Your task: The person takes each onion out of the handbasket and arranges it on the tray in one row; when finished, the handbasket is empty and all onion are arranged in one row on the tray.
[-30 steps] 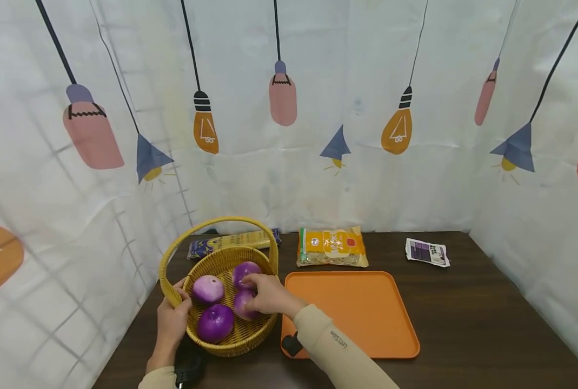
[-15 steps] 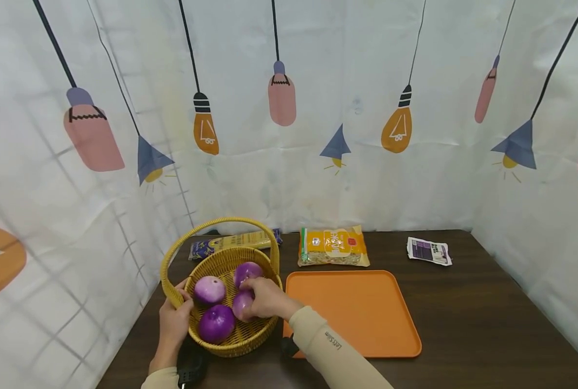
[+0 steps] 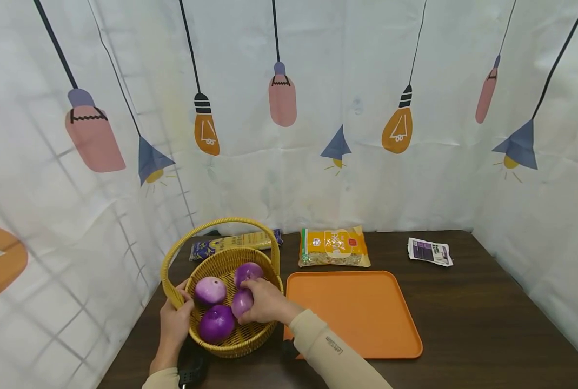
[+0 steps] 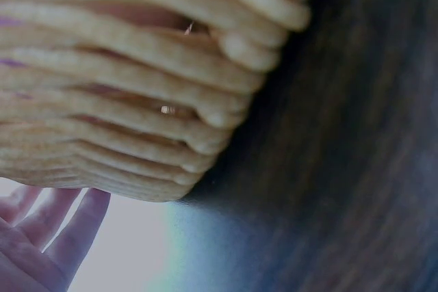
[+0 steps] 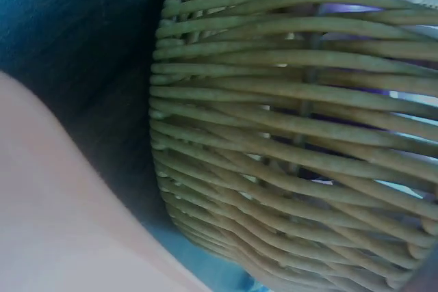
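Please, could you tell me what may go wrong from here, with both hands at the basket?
The right hand grips one purple onion whose surface looks shiny, so it might slip. The rear onion sits close beside that hand and could be knocked. The left hand holds the basket only at its left side, so it might tilt if the right arm catches the opposite rim.

Four onions, one basket, three packets
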Action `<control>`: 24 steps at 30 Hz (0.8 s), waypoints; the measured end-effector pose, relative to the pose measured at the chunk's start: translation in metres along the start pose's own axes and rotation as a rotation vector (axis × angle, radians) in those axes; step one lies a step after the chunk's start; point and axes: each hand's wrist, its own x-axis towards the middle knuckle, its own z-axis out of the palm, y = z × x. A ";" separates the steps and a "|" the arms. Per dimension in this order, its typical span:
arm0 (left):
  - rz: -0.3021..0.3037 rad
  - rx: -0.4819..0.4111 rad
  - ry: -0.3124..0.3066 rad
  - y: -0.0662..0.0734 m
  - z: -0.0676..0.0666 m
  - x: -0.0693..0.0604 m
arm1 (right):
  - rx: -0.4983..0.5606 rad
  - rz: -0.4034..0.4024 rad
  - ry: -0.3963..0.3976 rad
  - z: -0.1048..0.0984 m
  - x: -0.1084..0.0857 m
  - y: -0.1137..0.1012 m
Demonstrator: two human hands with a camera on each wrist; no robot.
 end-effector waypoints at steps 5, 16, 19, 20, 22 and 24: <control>-0.003 -0.001 -0.002 0.000 0.000 -0.001 | 0.057 -0.010 0.021 -0.005 -0.007 0.000; -0.021 0.017 -0.006 0.000 -0.002 -0.002 | 0.163 -0.072 0.113 -0.008 -0.021 0.010; -0.018 0.009 -0.006 0.001 -0.001 -0.002 | 0.200 -0.082 0.121 -0.009 -0.026 0.011; -0.018 0.011 -0.007 0.001 -0.001 -0.002 | 0.208 -0.087 0.124 -0.009 -0.027 0.012; -0.019 0.017 -0.006 0.001 -0.001 -0.003 | 0.220 -0.097 0.131 -0.010 -0.030 0.013; -0.018 0.030 -0.010 0.001 -0.001 -0.003 | 0.230 -0.106 0.141 -0.011 -0.033 0.014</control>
